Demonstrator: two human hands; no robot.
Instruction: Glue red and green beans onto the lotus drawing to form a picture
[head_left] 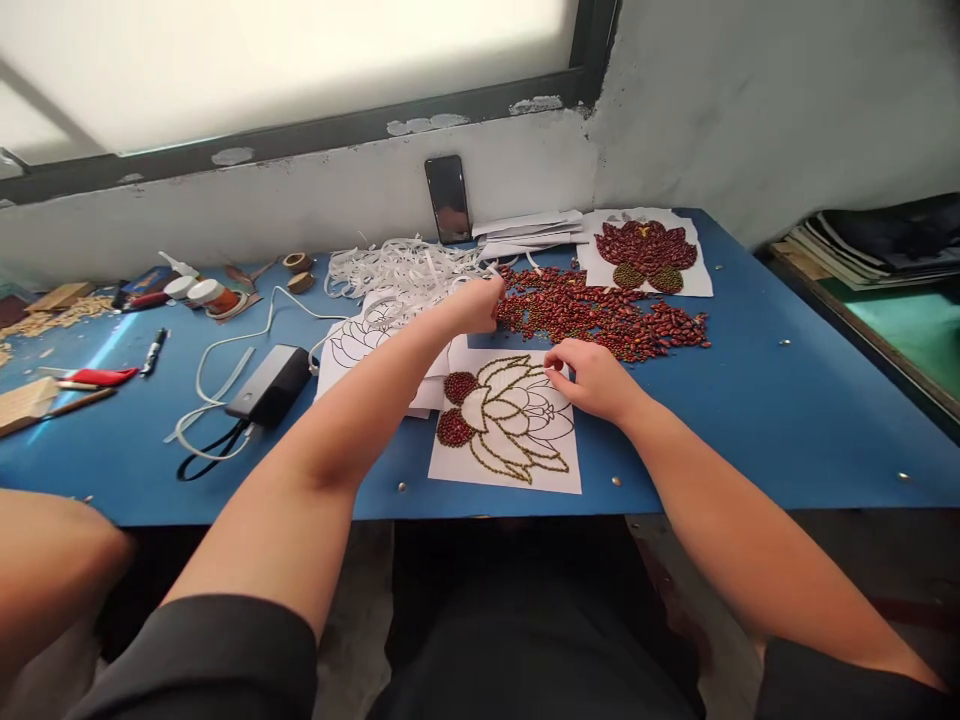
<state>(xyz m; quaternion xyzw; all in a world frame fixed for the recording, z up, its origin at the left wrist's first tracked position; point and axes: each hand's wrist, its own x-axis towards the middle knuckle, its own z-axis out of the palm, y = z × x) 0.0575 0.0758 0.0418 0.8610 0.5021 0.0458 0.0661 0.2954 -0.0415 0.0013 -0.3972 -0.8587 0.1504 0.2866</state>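
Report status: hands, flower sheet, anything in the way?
Left hand at bean pile, grip hidden. Right hand at flower sheet, obscuring its far right corner. Petals partly outlined in green.

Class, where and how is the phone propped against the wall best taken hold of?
Probably by both long edges of the phone, near the top, coming from the front and above: it stands nearly upright, its back leaning on the wall, and paper strips lie close to its foot.
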